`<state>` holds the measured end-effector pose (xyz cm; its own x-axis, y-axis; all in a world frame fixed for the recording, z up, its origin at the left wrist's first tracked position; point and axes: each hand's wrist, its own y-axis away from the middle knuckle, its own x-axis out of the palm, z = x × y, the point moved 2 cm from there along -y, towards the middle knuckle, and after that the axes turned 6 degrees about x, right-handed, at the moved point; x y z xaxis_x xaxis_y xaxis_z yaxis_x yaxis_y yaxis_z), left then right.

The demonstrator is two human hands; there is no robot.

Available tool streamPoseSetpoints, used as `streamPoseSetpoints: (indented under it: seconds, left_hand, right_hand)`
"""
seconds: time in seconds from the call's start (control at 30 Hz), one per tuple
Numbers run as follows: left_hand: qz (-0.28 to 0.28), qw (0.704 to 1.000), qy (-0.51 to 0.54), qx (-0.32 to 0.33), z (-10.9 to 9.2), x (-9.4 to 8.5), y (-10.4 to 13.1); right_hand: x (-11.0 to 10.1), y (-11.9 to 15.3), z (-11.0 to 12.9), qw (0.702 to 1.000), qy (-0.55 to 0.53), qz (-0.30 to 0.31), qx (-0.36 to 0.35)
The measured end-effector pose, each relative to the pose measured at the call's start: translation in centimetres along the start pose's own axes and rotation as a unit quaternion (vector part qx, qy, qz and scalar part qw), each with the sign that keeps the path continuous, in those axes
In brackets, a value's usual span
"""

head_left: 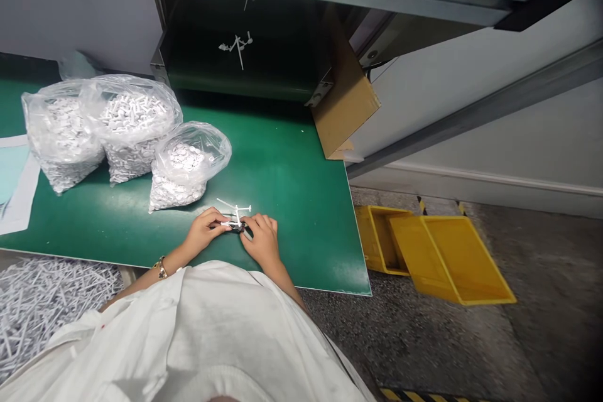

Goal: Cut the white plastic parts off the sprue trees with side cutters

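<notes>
Near the front of the green table, my left hand (203, 230) pinches one end of a branched white plastic sprue (237, 210). Its thin arms stick up and out to both sides. My right hand (262, 239) is closed round a small dark tool (234, 228) set against the base of the sprue. The fingers cover much of this tool, so its kind is unclear. Just beyond my left hand stands an open clear bag of small white discs (176, 182).
Two larger bags of white plastic parts (132, 132) (66, 138) stand at the left on the green table (292, 201). Behind is a dark conveyor belt (282, 44) carrying white sprues (238, 47). Cardboard (346, 100) leans right; yellow bins (452, 257) lie on the floor. Sprue scraps (51, 301) fill the lower left.
</notes>
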<state>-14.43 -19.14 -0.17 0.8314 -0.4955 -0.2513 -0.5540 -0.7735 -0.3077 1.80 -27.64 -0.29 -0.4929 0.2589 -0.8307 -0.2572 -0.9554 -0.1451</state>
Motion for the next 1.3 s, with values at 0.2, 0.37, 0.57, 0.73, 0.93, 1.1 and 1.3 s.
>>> streamPoseSetpoints:
  seconds: [0.2,0.37,0.57,0.73,0.93,1.1,1.3]
  left_hand:
    - [0.004,0.999,-0.036,0.038,-0.12,-0.29,0.15]
    - [0.007,0.998,-0.042,0.044,-0.06,-0.23,0.17]
    - [0.033,0.999,-0.014,0.024,-0.02,-0.36,0.42]
    - [0.038,0.999,-0.035,0.015,-0.25,-0.80,0.70]
    - [0.029,0.999,-0.040,-0.001,-0.26,-0.83,0.75]
    - [0.031,0.999,-0.039,-0.005,-0.24,-0.83,0.77]
    - [0.035,0.999,-0.036,0.001,-0.13,-0.94,0.80]
  right_hand:
    - [-0.20,-0.12,0.17,1.000,0.015,0.002,-0.009]
    - [0.04,0.03,0.07,1.000,0.018,-0.005,-0.012]
    - [0.15,0.26,0.16,0.999,0.028,-0.031,-0.006]
    - [-0.09,0.17,0.51,0.999,0.038,-0.027,-0.016]
    - [-0.01,0.24,0.43,0.999,0.043,-0.020,-0.007]
    - [-0.04,0.22,0.29,0.999,0.028,-0.030,0.010]
    - [-0.06,0.17,0.48,0.999,0.026,-0.021,-0.001]
